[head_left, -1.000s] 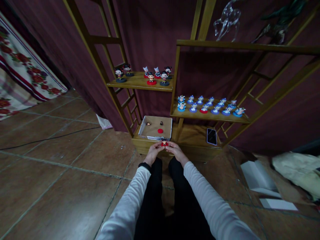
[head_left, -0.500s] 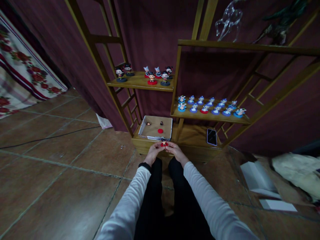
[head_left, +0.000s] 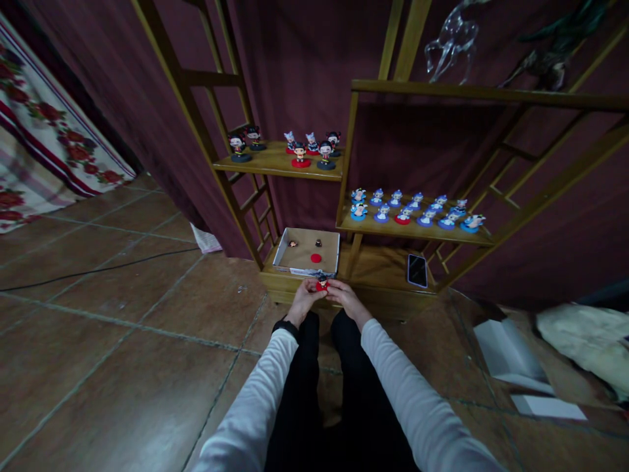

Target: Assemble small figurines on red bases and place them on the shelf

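Between my two hands is a small figurine (head_left: pixel 322 283) with dark hair and red on its body and base. My left hand (head_left: pixel 305 296) grips it from the left, fingers closed. From the right, the closed fingers of my right hand (head_left: pixel 344 294) hold it as well. Just beyond my hands sits a shallow box (head_left: pixel 299 260) with pale sides and a brown floor. Inside it lie a red disc-shaped base (head_left: pixel 316 258), a small dark figurine part (head_left: pixel 318 243) and a small figurine head (head_left: pixel 293 244).
Several figurines (head_left: pixel 299 155) stand on the upper left shelf (head_left: pixel 275 166), and blue and purple ones (head_left: pixel 427 216) in rows on the right shelf. A phone (head_left: pixel 417 270) lies on the low surface. A clear horse statue (head_left: pixel 453 42) stands above. White packaging (head_left: pixel 511 354) rests on the floor.
The figurine has turned or tilted slightly between my fingers, its face now less visible. Both hands stay in nearly the same place.
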`<control>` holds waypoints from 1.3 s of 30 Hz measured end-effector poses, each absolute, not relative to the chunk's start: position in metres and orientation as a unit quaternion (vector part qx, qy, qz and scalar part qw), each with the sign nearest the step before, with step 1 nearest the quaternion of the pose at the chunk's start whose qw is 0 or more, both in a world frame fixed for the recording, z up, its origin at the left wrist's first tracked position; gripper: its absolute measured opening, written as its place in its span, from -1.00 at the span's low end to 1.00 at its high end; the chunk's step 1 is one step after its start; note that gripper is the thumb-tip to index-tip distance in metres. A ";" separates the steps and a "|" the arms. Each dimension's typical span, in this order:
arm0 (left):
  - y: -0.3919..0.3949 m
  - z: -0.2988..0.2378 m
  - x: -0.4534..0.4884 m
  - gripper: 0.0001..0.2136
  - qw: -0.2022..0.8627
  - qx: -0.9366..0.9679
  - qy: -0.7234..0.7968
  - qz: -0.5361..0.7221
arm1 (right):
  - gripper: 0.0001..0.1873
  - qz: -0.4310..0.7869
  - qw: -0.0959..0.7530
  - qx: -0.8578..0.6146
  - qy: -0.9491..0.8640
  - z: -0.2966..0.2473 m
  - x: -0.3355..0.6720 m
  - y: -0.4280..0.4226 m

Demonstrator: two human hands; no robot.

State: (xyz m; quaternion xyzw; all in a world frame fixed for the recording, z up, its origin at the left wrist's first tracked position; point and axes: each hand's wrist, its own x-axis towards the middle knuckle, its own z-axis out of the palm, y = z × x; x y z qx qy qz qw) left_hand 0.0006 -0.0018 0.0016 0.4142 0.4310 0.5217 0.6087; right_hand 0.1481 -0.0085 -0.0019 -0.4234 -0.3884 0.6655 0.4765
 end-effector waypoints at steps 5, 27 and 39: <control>-0.002 0.000 0.001 -0.55 0.604 0.421 0.432 0.521 | -0.56 0.661 0.475 -0.429 -0.392 0.000 0.148 -0.009; 0.000 0.000 -0.005 -0.58 0.653 0.428 0.401 0.479 | -0.54 0.644 0.494 -0.428 -0.396 -0.004 0.145 -0.006; -0.002 0.001 -0.006 -0.57 0.683 0.382 0.393 0.482 | -0.51 0.639 0.496 -0.433 -0.398 -0.001 0.146 -0.008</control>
